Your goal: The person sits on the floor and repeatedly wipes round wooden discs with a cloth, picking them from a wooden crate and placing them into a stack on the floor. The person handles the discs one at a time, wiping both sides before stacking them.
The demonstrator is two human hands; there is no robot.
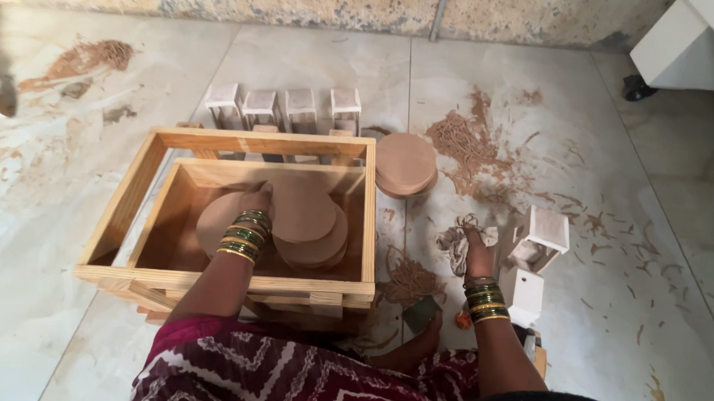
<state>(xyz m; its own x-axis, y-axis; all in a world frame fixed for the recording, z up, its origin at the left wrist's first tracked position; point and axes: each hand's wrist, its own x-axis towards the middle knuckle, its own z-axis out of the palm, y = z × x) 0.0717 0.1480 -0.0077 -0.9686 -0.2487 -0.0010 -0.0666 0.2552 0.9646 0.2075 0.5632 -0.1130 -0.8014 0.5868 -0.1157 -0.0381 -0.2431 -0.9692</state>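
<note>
Inside the wooden crate (pixel 348 224) on the floor (pixel 68 309), the left hand (pixel 256 201) has its fingers closed on the edge of a round wooden disc (pixel 301 210) atop a stack, while the right hand (pixel 476 246) clenches a crumpled rag (pixel 455 245) beside a small white stool (pixel 541 238).

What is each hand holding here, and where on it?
Left hand grips a round wooden disc by its left edge; right hand clutches a bunched rag.

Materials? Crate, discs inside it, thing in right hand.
Crate: pale unfinished-looking wood, grain visible along slats. Discs: brown, matte, flat, probably fibreboard or sanded wood. Right hand grips a crumpled rag: greyish cloth, soft folds.
</note>
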